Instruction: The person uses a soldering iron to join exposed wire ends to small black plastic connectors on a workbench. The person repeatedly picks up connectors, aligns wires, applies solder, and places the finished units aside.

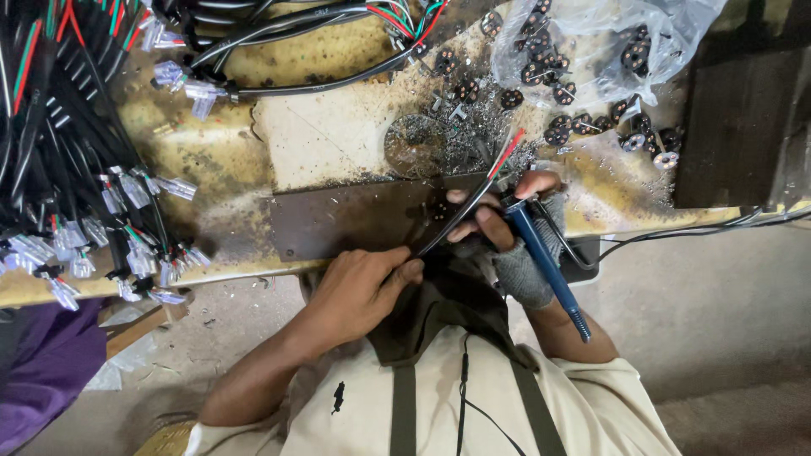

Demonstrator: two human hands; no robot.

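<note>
Left hand (359,283) closed, fingers pinching black cable (460,211) near its lower end, at workbench edge. Right hand (507,221), in grey fingerless glove, gripping blue-handled soldering iron (541,257); fingertips also steady cable higher up. Cable slants up-right over dark metal plate (338,221); red and other bared wires (509,150) at its tip. Beyond: solder debris and round disc (416,143) on workbench (329,127). Upper right: clear plastic bag (591,38) with small black round connector parts, more scattered beside. Left: heap of black cable assemblies (68,169) with clear plugs.

two hands (363,287), one blue soldering iron (541,257), one plastic bag (591,42), one metal plate (355,221)
</note>
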